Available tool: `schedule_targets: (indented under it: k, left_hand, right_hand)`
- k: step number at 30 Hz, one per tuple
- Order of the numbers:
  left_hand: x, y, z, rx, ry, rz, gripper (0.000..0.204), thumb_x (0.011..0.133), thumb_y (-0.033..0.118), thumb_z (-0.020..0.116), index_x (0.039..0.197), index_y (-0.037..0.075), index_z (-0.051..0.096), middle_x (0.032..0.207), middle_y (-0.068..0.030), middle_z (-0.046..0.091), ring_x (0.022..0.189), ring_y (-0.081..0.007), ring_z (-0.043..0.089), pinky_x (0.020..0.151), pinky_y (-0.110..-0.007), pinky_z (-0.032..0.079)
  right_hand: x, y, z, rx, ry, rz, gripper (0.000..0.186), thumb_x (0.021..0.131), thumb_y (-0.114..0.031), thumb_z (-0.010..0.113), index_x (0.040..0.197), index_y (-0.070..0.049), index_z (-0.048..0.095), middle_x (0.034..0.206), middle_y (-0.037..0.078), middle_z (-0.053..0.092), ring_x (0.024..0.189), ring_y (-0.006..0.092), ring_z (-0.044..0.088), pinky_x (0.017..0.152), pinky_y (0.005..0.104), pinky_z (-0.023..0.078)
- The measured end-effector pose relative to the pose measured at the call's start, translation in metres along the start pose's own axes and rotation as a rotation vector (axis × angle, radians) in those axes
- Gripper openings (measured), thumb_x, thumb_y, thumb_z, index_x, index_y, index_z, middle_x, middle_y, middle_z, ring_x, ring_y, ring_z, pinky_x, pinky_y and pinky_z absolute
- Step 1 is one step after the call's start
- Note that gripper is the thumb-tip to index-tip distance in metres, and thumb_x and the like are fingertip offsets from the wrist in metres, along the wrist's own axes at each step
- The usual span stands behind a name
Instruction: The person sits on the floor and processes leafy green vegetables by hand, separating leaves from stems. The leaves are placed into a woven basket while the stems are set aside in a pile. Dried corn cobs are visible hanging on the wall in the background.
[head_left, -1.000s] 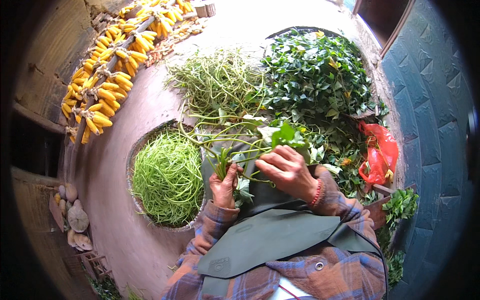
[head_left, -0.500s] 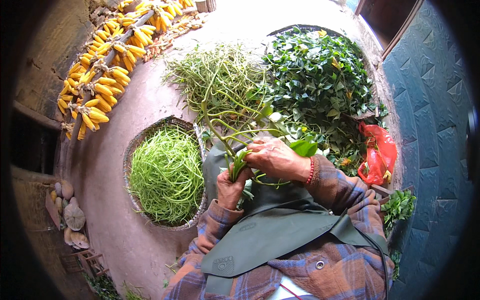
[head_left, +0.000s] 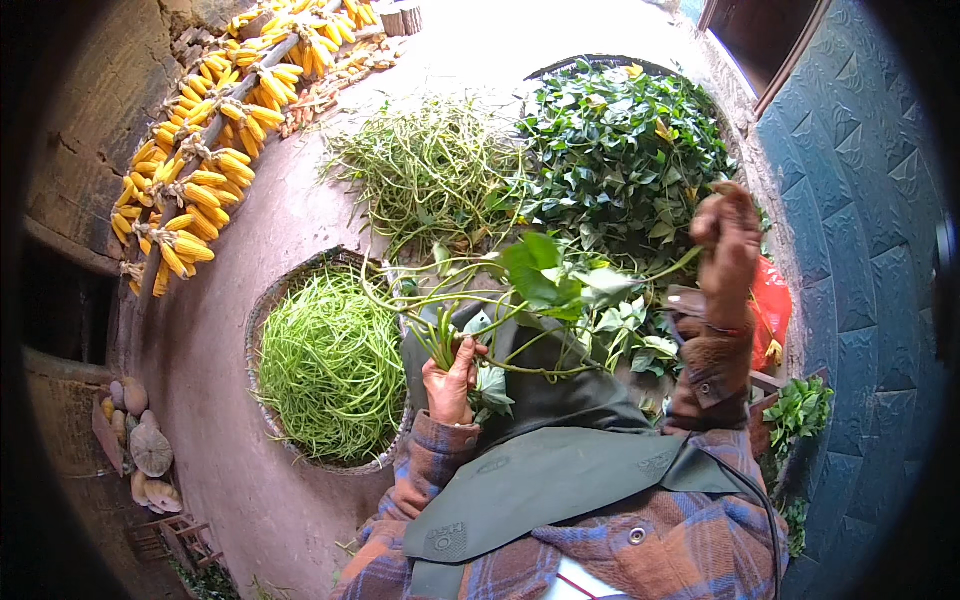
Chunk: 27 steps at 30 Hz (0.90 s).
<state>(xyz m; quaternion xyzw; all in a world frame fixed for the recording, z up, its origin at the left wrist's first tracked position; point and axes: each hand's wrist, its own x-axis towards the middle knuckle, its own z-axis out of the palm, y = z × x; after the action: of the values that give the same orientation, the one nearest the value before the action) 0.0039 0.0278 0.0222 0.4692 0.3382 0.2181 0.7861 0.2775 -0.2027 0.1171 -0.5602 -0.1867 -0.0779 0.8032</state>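
Observation:
My left hand (head_left: 450, 385) grips a small bundle of green stems (head_left: 440, 340) over the dark green apron (head_left: 540, 450), with long leafy vines (head_left: 540, 280) trailing from it. My right hand (head_left: 725, 240) is lifted to the right, fingers curled and somewhat blurred, with a green stem reaching into it. Left of my hands is a round woven basket (head_left: 268, 410) full of slender green stems (head_left: 330, 370).
Tangled stalks (head_left: 425, 170) and a basket of leafy greens (head_left: 625, 150) lie ahead. Corn cobs (head_left: 205, 200) hang on a pole at left, above gourds (head_left: 152, 450). At right are a red plastic bag (head_left: 770, 305), leaves (head_left: 800, 410) and a blue patterned panel (head_left: 850, 250).
My right hand has moved from beside my left hand up and to the right, and the leafy vine stretches after it. My left hand stays on the stem bundle.

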Motion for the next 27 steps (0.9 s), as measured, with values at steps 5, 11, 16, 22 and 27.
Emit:
schedule_targets:
  k: [5, 11, 16, 22, 27]
  left_hand:
    - [0.001, -0.004, 0.000, -0.031, -0.005, -0.013, 0.011, 0.093, 0.015, 0.068, 0.098, 0.006, 0.069, 0.082, -0.0068, 0.070, 0.049, -0.0027, 0.043, 0.044, -0.018, 0.031]
    - [-0.002, 0.000, 0.006, -0.043, -0.035, -0.055, 0.012, 0.094, 0.017, 0.067, 0.099, 0.006, 0.067, 0.082, -0.0064, 0.070, 0.050, -0.0031, 0.043, 0.046, -0.019, 0.031]
    - [-0.008, 0.002, 0.009, 0.068, 0.029, 0.052, 0.014, 0.093, 0.017, 0.068, 0.098, 0.004, 0.068, 0.081, -0.0061, 0.070, 0.051, -0.0038, 0.044, 0.047, -0.020, 0.033]
    - [-0.016, 0.006, 0.014, 0.179, -0.018, 0.212, 0.017, 0.092, 0.013, 0.069, 0.106, 0.002, 0.070, 0.083, -0.0018, 0.072, 0.056, -0.0016, 0.045, 0.051, -0.019, 0.035]
    - [-0.016, 0.002, 0.017, 0.233, -0.047, 0.273, 0.017, 0.092, 0.012, 0.069, 0.106, 0.002, 0.070, 0.084, -0.0011, 0.072, 0.057, -0.0015, 0.047, 0.051, -0.019, 0.036]
  right_hand:
    - [-0.020, -0.037, -0.007, -0.403, 0.041, -0.043, 0.024, 0.092, -0.002, 0.061, 0.115, -0.007, 0.063, 0.072, -0.010, 0.040, 0.062, -0.0005, 0.033, 0.054, 0.0163, 0.028]
    - [-0.092, -0.001, 0.046, -0.629, -0.624, -0.255, 0.019, 0.082, 0.000, 0.065, 0.100, -0.003, 0.068, 0.083, 0.011, 0.068, 0.073, 0.0225, 0.067, 0.062, 0.0322, 0.054]
    - [-0.104, -0.013, 0.085, -0.804, -0.761, -0.565, 0.034, 0.067, 0.002, 0.065, 0.100, -0.005, 0.066, 0.085, 0.006, 0.062, 0.073, 0.0237, 0.063, 0.059, 0.0344, 0.054]
    - [-0.102, -0.017, 0.099, -0.986, -0.978, -0.726, 0.031, 0.071, -0.010, 0.063, 0.101, -0.003, 0.066, 0.110, 0.011, 0.060, 0.092, 0.0246, 0.060, 0.069, 0.0324, 0.055]
    - [-0.104, -0.004, 0.093, -1.038, -1.127, -0.730, 0.019, 0.072, -0.012, 0.062, 0.088, -0.003, 0.062, 0.099, 0.009, 0.057, 0.096, 0.0236, 0.059, 0.069, 0.0321, 0.055]
